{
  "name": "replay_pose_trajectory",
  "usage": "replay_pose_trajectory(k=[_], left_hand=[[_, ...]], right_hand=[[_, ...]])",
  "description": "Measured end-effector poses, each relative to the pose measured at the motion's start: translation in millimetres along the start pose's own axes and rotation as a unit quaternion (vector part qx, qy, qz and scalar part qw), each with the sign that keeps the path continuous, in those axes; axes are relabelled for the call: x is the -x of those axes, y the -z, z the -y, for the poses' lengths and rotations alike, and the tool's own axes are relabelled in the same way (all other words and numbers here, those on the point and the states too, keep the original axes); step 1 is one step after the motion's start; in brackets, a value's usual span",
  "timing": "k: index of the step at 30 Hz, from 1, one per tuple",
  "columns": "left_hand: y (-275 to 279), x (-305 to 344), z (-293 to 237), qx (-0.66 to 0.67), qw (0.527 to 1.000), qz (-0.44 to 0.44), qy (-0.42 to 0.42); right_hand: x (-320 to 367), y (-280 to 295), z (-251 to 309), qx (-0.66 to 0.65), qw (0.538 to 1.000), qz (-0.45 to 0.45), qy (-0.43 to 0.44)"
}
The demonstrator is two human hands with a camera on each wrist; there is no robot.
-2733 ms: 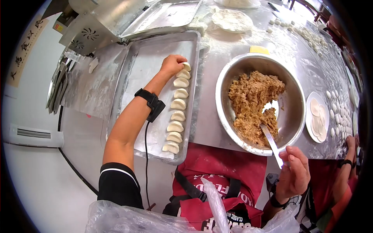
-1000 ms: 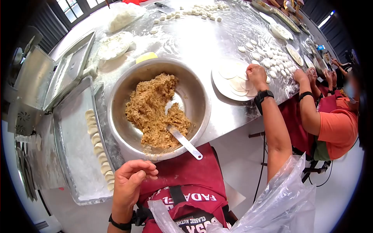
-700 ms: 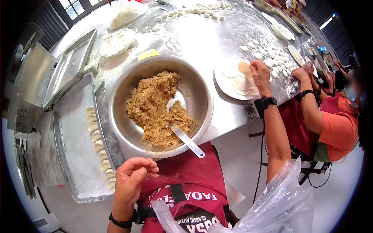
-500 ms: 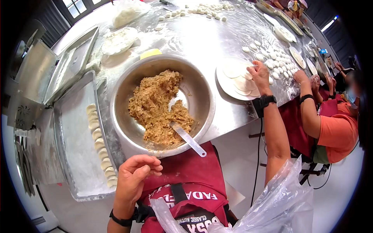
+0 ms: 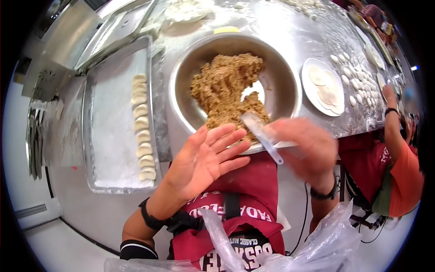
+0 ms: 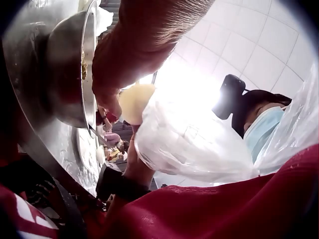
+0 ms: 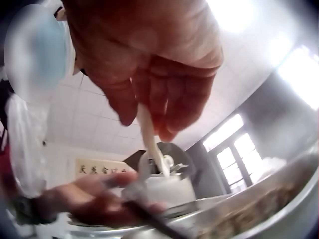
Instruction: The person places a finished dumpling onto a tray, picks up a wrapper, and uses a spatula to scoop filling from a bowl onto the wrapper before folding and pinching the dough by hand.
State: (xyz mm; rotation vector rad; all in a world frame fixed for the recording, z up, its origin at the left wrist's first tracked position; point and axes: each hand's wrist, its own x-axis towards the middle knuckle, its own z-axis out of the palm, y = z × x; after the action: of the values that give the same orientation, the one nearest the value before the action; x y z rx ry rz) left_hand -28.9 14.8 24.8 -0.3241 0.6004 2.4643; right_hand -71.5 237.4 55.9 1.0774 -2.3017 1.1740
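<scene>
In the head view my left hand lies palm up before the steel bowl, fingers straight and spread, with nothing in it. My right hand, blurred, is beside it at the bowl's near right rim. Its thumb and fingers pinch a dumpling wrapper, seen edge-on hanging down in the right wrist view. The left wrist view shows the same pale round wrapper lit from behind. Brown minced filling fills much of the bowl. A flat metal spatula leans from the filling over the rim, between the hands.
A tray at left bears a row of folded dumplings. On the right, a white plate of wrappers stands near several dough pieces. Another person's arm reaches in at far right.
My right hand has come from the wrapper plate to the bowl with a wrapper. My left hand has turned palm up and spread its fingers. The head view has swung leftward.
</scene>
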Motion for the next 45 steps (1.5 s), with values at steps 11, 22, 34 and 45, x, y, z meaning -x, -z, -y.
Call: replay_pose_trajectory(k=[11, 22, 34, 45], left_hand=[[7.9, 14.3, -5.4, 0.007, 0.995, -0.022, -0.097], [22.0, 37.5, -1.3, 0.01, 0.989, -0.112, -0.093], [41.1, 40.1, 10.4, -0.001, 0.985, -0.147, -0.09], [41.1, 35.3, 11.5, -0.046, 0.979, -0.162, -0.111]], right_hand=[[35.9, -10.6, -4.5, -0.035, 0.987, 0.102, -0.116], [7.0, -42.4, -25.1, 0.006, 0.996, 0.066, -0.052], [4.8, -40.5, -39.0, -0.044, 0.99, -0.004, -0.131], [18.3, -33.0, -33.7, -0.164, 0.961, 0.016, -0.222]])
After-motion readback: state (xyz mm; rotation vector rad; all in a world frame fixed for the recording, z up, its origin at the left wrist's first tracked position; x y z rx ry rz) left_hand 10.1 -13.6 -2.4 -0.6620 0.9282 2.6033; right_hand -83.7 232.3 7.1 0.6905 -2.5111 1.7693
